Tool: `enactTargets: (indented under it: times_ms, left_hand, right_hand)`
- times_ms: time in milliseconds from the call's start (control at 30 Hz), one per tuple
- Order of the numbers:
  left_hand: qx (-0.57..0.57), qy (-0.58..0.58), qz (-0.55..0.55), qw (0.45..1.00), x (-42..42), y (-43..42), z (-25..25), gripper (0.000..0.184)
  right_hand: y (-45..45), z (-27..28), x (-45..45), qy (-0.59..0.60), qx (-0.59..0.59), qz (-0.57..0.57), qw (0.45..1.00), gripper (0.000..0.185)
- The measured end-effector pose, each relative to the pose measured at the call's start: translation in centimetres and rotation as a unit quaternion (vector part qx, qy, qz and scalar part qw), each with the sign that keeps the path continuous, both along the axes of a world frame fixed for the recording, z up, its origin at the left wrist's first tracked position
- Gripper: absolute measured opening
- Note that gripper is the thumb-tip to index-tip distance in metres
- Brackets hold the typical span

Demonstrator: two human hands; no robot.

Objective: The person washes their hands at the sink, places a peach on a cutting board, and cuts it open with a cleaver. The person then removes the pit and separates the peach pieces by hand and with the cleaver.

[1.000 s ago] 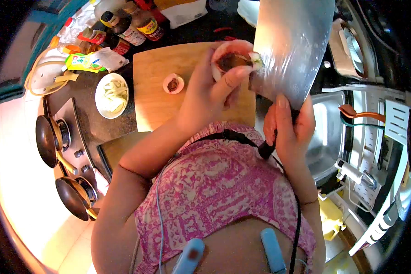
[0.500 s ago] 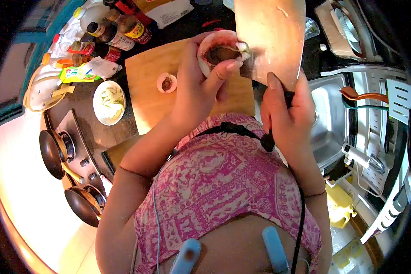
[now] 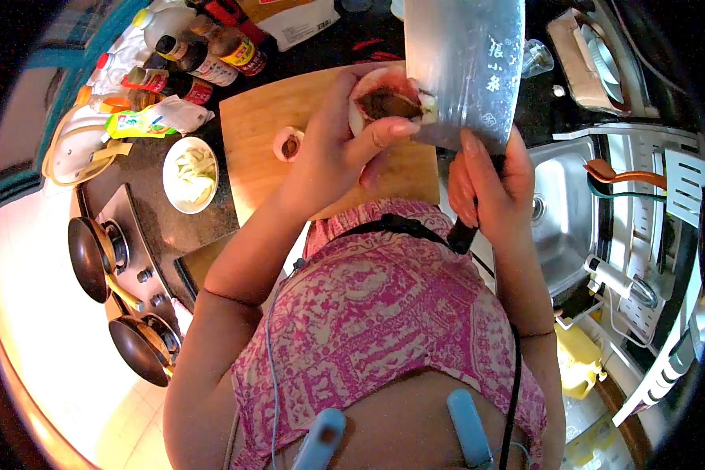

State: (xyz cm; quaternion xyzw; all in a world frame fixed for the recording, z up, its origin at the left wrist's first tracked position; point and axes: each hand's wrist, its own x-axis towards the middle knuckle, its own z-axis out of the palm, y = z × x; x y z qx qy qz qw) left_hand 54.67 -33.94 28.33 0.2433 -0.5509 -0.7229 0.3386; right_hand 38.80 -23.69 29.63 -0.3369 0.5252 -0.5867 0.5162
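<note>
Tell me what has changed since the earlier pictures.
The cleaver in the right hand has swung left in view and stands straighter, its blade markings now showing. Nothing was taken up or let go: the left hand keeps hold of the hollow piece. The small round piece and the white bowl stay put.

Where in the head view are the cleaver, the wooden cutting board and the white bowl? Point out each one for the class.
Cleaver (image 3: 460, 77): head view, on the flat of the blade.
Wooden cutting board (image 3: 260, 117): head view, on bare wood.
White bowl (image 3: 171, 190): head view, on the lower left of its rim.
</note>
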Motion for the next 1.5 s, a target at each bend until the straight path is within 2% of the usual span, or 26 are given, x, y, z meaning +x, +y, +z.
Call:
enactTargets:
  times_ms: [67, 200, 300, 367, 500, 600, 700, 800, 867, 900, 933, 1000, 1067, 1100, 1200, 1233, 1300, 1400, 1467, 1500]
  left_hand:
    - [-0.003, -0.034, 0.006, 0.999, 0.0, 0.1, 0.2, 0.045]
    - [-0.034, -0.028, 0.026, 0.999, -0.2, 0.3, -0.1, 0.045]
    - [-0.01, -0.033, -0.015, 0.999, 0.5, -0.3, 0.0, 0.044]
    - [-0.011, -0.05, -0.05, 0.997, 0.7, -0.4, -0.1, 0.044]
    - [-0.004, -0.027, -0.036, 0.999, 0.5, -0.3, -0.4, 0.045]
    - [-0.011, -0.012, -0.036, 0.999, 0.7, -0.5, -0.4, 0.045]
    - [-0.021, -0.074, -0.098, 0.992, 1.2, -0.9, -0.2, 0.045]
    - [-0.002, -0.066, -0.07, 0.995, 0.6, -0.8, -0.5, 0.044]
    - [-0.006, -0.08, -0.038, 0.996, 0.5, -0.7, -1.6, 0.045]
    - [-0.006, -0.08, -0.037, 0.996, 0.5, -0.6, -2.6, 0.045]
    - [-0.078, -0.091, -0.013, 0.993, 0.3, -0.7, -3.8, 0.046]
    - [-0.15, -0.1, 0.009, 0.984, 0.1, -0.5, -4.9, 0.046]
    - [-0.109, -0.088, 0.006, 0.99, 0.0, -0.4, -5.1, 0.046]
    - [-0.096, -0.084, 0.005, 0.992, -0.1, -0.4, -5.3, 0.046]
    - [-0.125, -0.104, 0.009, 0.987, 0.0, -0.5, -5.8, 0.045]
    - [-0.126, -0.114, 0.012, 0.985, 0.0, -0.4, -5.8, 0.045]
    - [-0.127, -0.124, 0.017, 0.984, -0.1, -0.3, -5.8, 0.045]
    - [-0.193, -0.116, 0.048, 0.973, -0.1, -0.5, -5.4, 0.046]
    - [0.006, -0.171, -0.024, 0.985, 0.7, -0.8, -4.3, 0.051]
    - [0.006, -0.171, -0.024, 0.985, 0.9, -1.2, -5.4, 0.051]
  right_hand:
    - [0.1, -0.1, 0.4, 0.079, 0.004, -0.023, 0.997, 0.019]
    - [-0.2, 0.0, 0.6, 0.053, -0.014, -0.028, 0.998, 0.019]
    - [-0.6, -0.1, -1.0, 0.084, -0.013, 0.013, 0.996, 0.014]
    - [-0.7, -0.1, -1.7, 0.025, 0.017, 0.069, 0.997, 0.013]
    - [-0.7, -0.9, -0.3, -0.051, 0.049, 0.031, 0.997, 0.016]
    - [-0.6, -1.4, -0.9, -0.082, 0.041, 0.067, 0.993, 0.017]
    - [-0.8, -1.9, -1.9, -0.065, 0.052, 0.11, 0.991, 0.018]
    - [-1.0, -2.3, -0.1, -0.121, 0.056, 0.043, 0.99, 0.02]
    - [-1.1, -2.8, 0.3, -0.11, 0.068, 0.033, 0.991, 0.021]
    - [-1.1, -3.1, 0.5, -0.07, 0.054, 0.025, 0.996, 0.021]
    - [-1.2, -3.3, 0.7, -0.029, 0.04, 0.018, 0.999, 0.021]
    - [-1.2, -3.2, 1.0, -0.031, 0.044, 0.018, 0.998, 0.019]
    - [-1.2, -3.6, 1.4, 0.078, 0.038, -0.007, 0.996, 0.018]
    - [-1.2, -3.5, 1.4, 0.078, 0.037, -0.007, 0.996, 0.018]
    - [-1.0, -3.5, 1.4, 0.133, 0.077, 0.002, 0.988, 0.024]
    - [-1.0, -4.3, 1.5, 0.204, 0.05, -0.012, 0.978, 0.027]
    - [-1.1, -5.2, 1.7, 0.273, 0.022, -0.026, 0.961, 0.03]
    - [-1.5, -5.5, 1.7, 0.302, 0.026, -0.037, 0.952, 0.032]
    - [-2.1, -5.6, 1.3, 0.316, 0.006, -0.02, 0.948, 0.029]
    - [-2.3, -5.6, 1.1, 0.321, -0.001, -0.014, 0.947, 0.028]
